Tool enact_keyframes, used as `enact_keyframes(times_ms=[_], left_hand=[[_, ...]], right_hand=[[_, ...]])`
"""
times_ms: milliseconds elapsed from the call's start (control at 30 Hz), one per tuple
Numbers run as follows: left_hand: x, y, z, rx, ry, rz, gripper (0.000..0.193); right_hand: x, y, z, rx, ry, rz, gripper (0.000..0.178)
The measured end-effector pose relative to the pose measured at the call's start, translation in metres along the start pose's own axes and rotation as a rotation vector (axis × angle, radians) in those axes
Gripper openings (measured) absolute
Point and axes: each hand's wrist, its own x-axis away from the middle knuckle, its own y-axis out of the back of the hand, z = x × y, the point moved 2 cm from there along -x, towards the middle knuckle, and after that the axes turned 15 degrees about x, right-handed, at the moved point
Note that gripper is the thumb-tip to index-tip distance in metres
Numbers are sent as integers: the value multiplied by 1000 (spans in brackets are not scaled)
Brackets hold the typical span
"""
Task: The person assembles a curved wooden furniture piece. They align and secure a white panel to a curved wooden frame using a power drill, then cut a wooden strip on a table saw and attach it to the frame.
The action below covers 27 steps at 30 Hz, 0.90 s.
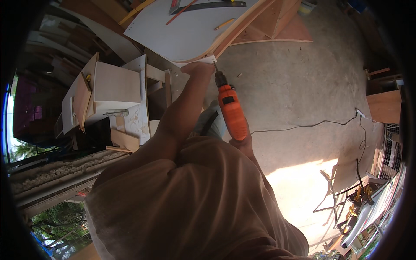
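Note:
My right hand (243, 142) is wrapped round the handle of an orange power drill (233, 110), which points away from me. Its thin bit meets the end of a small white strip (209, 59) at the near corner of a white-topped wooden panel (177, 37). At that same corner my left hand (197, 68) grips the strip, its fingers partly hidden. A pencil (224, 24) lies on the panel. Farther off on it are a dark metal square (212, 7) and a thin red stick (180, 13).
To the left stand pale wooden box pieces (117, 82) and stacked boards. A black cable (303, 126) crosses the concrete floor (286, 86) to the right. Clamps and tools (362, 197) sit at the lower right, and a bucket (307, 6) at the far side.

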Motion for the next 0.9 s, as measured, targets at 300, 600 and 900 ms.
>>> enact_keyframes(times_ms=[300,600,900], left_hand=[[-30,5,-7,-59,13,43,54],[19,-5,-3,-91,-4,-214,56],[9,-4,-3,-156,-13,-112,55]], right_hand=[[-18,-20,-22,59,229,-151,78],[-23,-9,-33,-20,125,-28,88],[-40,-24,-95,-675,-98,4,85]])
